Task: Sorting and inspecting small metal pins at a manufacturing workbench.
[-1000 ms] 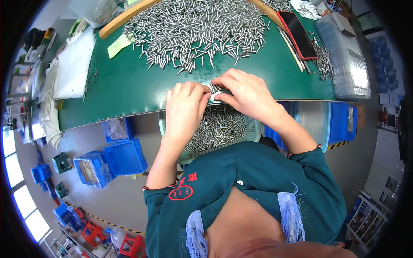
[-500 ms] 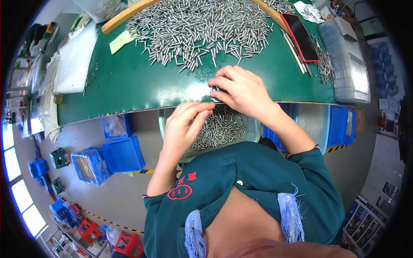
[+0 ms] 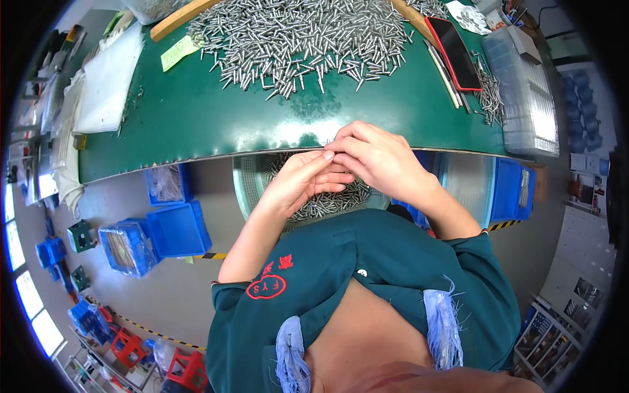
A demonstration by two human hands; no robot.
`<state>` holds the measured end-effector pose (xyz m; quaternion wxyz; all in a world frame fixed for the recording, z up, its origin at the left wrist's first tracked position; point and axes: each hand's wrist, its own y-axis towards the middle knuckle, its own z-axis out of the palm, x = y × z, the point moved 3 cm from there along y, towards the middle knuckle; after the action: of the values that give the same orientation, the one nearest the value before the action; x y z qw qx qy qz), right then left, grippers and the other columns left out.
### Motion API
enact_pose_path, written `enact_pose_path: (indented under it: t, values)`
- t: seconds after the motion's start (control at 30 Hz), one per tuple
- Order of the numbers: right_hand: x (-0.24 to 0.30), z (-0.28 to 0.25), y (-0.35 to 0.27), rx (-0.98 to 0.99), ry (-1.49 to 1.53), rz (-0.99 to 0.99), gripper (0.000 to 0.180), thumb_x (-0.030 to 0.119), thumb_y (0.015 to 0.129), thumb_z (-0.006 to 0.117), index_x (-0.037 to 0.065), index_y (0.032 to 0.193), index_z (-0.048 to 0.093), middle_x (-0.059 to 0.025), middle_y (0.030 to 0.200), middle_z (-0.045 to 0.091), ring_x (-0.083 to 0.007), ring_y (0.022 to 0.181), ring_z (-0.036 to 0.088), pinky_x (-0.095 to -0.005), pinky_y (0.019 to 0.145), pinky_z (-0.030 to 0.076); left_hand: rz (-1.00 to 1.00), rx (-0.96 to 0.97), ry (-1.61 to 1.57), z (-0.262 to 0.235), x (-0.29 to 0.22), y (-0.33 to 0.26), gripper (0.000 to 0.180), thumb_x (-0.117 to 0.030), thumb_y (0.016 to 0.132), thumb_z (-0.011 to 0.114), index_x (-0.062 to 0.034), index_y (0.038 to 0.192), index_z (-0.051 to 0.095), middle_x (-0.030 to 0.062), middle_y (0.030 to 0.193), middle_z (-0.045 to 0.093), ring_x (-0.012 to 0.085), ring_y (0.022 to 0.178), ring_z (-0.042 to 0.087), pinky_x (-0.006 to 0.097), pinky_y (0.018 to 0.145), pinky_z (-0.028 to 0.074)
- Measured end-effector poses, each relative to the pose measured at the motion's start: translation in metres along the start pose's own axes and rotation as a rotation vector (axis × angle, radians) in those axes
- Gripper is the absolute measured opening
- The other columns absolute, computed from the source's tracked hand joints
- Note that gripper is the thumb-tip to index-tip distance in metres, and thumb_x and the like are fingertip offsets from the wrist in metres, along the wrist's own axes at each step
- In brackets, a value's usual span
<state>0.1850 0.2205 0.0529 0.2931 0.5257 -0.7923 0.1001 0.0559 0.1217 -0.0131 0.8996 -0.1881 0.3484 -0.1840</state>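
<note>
Head view. Both hands meet at the front edge of the surface (image 3: 196, 118), roughly at its middle. Left hand (image 3: 300, 182): palm turned partly up, fingers loosely curled, thumb tip up against the right hand's fingertips. Right hand (image 3: 372, 156): comes in from the right, back upward, thumb and fingers bent toward one another. Fingertips of the two hands together. A bit of metal seems to show at the right fingertips, too small to identify; cannot tell whether either hand is clamped on anything.

Pins (image 3: 304, 46): large loose heap, metallic, on the far middle of the surface, well apart from the hands; lower fringe scattered toward the front edge. Second lot of pins (image 3: 331, 205) in the basket (image 3: 244, 193), pale green, just below the front edge, beneath the hands and partly hidden by them.

Flanking the heap: left bar (image 3: 182, 19) and right bar (image 3: 413, 18), both wooden, set at a slant. Note (image 3: 179, 53), yellow-green, just beside the heap's left side.

Toward the right edge: phone (image 3: 453, 56), red-rimmed, dark screen up; thin rods (image 3: 443, 77) beside it; small pin cluster (image 3: 490, 103) on its other side; clear boxes (image 3: 524, 92) at the edge itself. Left edge: white sheets (image 3: 108, 88), lying flat.

Floor, lower left: blue bins (image 3: 178, 229), red stools (image 3: 188, 371).
</note>
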Motion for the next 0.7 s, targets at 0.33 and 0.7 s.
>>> enact_pose_path:
  t: [0.33,0.7]
  values:
    - [-0.001,0.001,-0.004,-0.03,0.107,0.061,0.038,0.003,0.084,0.064,0.01,0.121,0.06,-0.0061,0.1,0.062,-0.019,0.085,0.065,-0.0307,0.069,0.053,0.104,-0.136,0.262,0.007,0.002,-0.004,0.034,-0.025,0.103,0.048,0.0048,0.115,0.059,0.0147,0.102,0.069,0.0212,0.092,0.069,0.03,0.08,0.057]
    - [-0.005,0.004,-0.008,0.001,0.751,0.254,0.05,0.004,0.088,0.063,0.01,0.136,0.052,-0.0027,0.1,0.062,-0.0067,0.082,0.057,-0.0215,0.067,0.047,0.253,-0.158,0.491,0.022,-0.016,-0.021,0.032,-0.019,0.103,0.047,0.0048,0.12,0.059,0.0123,0.098,0.07,0.0185,0.09,0.069,0.029,0.078,0.055]
